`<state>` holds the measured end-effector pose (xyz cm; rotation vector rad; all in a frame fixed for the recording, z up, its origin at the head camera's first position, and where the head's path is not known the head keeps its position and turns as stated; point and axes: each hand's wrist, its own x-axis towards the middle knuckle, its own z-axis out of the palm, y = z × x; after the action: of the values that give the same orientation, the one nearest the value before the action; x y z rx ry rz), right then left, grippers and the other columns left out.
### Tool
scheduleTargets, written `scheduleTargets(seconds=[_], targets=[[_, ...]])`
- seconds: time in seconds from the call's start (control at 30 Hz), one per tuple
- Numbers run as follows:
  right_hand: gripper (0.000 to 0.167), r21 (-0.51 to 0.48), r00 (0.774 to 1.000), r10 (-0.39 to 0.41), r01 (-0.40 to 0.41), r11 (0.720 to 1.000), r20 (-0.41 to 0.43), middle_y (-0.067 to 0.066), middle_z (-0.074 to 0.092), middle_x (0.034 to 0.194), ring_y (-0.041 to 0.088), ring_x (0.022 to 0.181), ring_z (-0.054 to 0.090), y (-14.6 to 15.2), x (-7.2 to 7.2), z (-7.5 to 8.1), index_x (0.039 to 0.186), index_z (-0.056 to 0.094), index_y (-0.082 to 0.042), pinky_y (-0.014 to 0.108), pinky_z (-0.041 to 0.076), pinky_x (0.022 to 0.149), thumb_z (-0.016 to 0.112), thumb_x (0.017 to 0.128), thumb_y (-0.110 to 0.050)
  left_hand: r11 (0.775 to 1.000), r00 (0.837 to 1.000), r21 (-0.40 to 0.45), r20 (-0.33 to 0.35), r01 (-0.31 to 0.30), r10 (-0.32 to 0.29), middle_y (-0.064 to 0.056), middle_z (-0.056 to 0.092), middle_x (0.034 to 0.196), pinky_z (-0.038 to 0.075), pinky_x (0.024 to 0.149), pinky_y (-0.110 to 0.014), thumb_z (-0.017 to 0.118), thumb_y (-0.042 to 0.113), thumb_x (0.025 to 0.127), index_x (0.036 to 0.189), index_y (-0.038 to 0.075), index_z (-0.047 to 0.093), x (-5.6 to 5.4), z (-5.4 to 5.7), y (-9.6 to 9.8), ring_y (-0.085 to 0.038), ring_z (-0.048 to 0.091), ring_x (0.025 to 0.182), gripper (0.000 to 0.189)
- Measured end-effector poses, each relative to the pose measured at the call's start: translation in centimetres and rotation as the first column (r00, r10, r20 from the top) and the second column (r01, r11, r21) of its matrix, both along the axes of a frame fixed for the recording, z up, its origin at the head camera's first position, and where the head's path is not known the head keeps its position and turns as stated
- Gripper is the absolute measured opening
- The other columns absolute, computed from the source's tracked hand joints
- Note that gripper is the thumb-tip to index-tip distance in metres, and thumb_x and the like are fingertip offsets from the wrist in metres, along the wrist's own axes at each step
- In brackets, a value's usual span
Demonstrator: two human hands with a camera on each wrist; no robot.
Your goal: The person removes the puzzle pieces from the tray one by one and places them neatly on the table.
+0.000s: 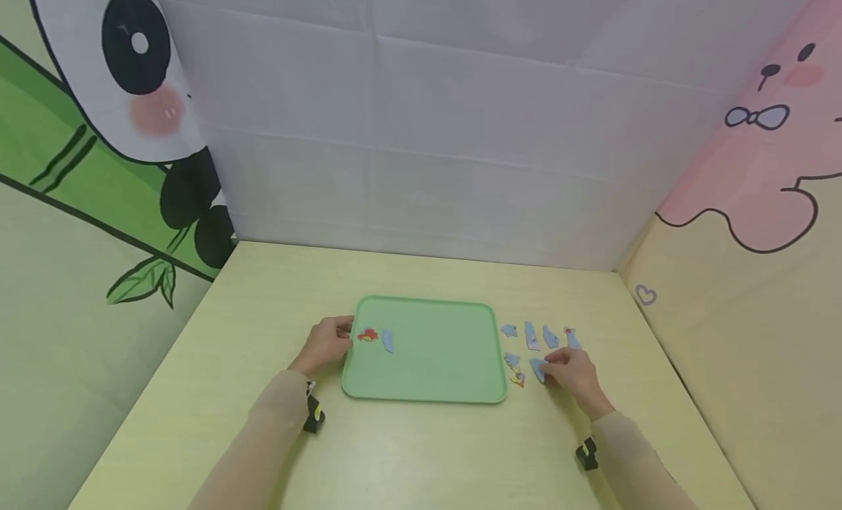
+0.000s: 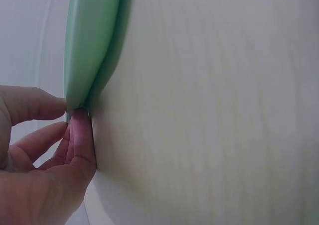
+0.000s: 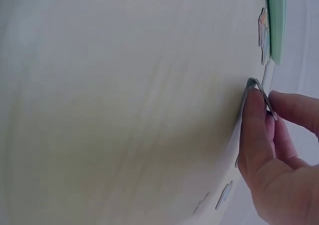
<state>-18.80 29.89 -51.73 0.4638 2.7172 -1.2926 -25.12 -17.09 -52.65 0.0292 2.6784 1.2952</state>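
A pale green tray [image 1: 427, 364] lies on the table. My left hand [image 1: 325, 343] is at its left edge; in the left wrist view the thumb and fingers pinch the tray's rim [image 2: 92, 41]. Right of the tray, my right hand [image 1: 577, 375] pinches a light blue flat puzzle piece [image 1: 538, 370] between thumb and fingers. The right wrist view has this piece [image 3: 268, 103] tilted up off the table, edge toward the camera. On the tray's left part lie a red puzzle piece [image 1: 368, 335] and a blue puzzle piece [image 1: 388, 341], apart from each other.
Beside the tray's right edge lie several more pieces, among them a star-like blue piece [image 1: 509, 330], a long blue piece [image 1: 531, 336] and a yellow-and-orange piece [image 1: 519, 379]. A white wall [image 1: 421, 166] stands behind the table, with printed panels at both sides.
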Motion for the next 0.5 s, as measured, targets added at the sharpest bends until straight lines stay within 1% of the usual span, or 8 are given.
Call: scheduleTargets(seconds=[0.27, 0.43, 0.5], targets=[[0.022, 0.060, 1.000, 0.008, -0.008, 0.998, -0.001, 0.007, 0.063, 0.080, 0.018, 0.064, 0.062, -0.22, 0.21, 0.02, 0.095, 0.065, 0.003, 0.032, 0.051, 0.064, 0.071, 0.081, -0.013, 1.000, 1.000, 0.011, 0.008, 0.002, -0.002, -0.020, 0.059, 0.116, 0.051, 0.080, -0.036, 0.054, -0.004, 0.077, 0.135, -0.007, 0.048, 0.49, 0.67, -0.17, -0.028, 0.057, 0.099, 0.058], [0.020, 0.094, 0.999, 0.033, -0.032, 0.995, -0.018, 0.007, 0.064, 0.076, 0.018, 0.062, 0.062, -0.36, 0.35, 0.18, 0.094, 0.064, 0.004, 0.031, 0.052, 0.060, 0.070, 0.081, -0.011, 1.000, 1.000, 0.016, 0.021, -0.005, 0.005, -0.019, 0.058, 0.117, 0.050, 0.080, -0.035, 0.054, -0.004, 0.078, 0.136, -0.006, 0.047, 0.59, 0.86, -0.23, -0.027, 0.057, 0.100, 0.058], [0.020, 0.122, 0.998, 0.050, -0.047, 0.991, -0.029, 0.006, 0.064, 0.075, 0.017, 0.060, 0.063, -0.38, 0.40, 0.21, 0.093, 0.064, 0.004, 0.030, 0.051, 0.059, 0.069, 0.081, -0.011, 1.000, 1.000, 0.018, 0.026, -0.010, 0.009, -0.018, 0.058, 0.117, 0.050, 0.080, -0.035, 0.055, -0.004, 0.078, 0.136, -0.006, 0.047, 0.60, 0.90, -0.23, -0.027, 0.056, 0.100, 0.058]])
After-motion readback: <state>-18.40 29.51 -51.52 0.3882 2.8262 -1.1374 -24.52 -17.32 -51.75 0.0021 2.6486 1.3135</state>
